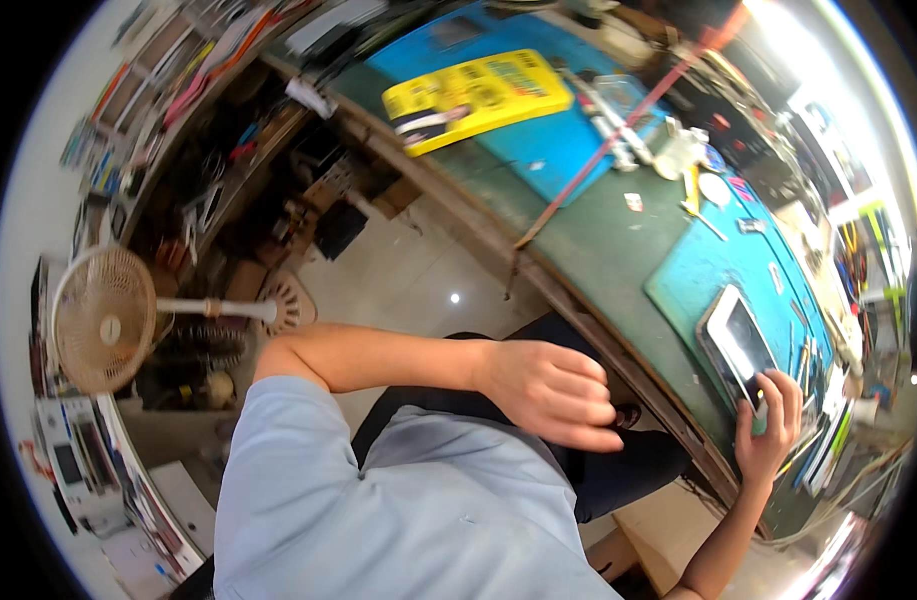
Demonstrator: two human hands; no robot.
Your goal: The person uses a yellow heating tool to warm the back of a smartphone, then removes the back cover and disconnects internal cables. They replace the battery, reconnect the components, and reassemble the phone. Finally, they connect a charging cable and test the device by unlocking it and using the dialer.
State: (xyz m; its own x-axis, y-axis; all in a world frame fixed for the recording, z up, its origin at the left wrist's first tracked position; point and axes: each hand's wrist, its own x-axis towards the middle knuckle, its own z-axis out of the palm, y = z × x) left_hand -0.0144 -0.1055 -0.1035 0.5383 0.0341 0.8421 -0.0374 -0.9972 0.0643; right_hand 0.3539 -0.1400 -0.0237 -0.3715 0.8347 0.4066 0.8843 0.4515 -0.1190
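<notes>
My left hand (550,394) is in the air over my lap, palm down, with its fingers loosely bent and nothing visible held; its thumb is hidden. At the right, my right hand (769,428) has its thumb and fingers on the lower end of a white phone with a dark, shiny screen (733,345). The phone lies at the near edge of a blue mat (678,280) on the green workbench (598,270). Small tools (806,365) lie beside the phone.
A yellow printed package (478,95) lies on another blue mat (538,160) by a red rod (578,178), small containers and tools. A white fan (108,318) stands at the left near cluttered shelves (203,165) and an electronic device (73,465). Tiled floor (398,280) shows below the bench.
</notes>
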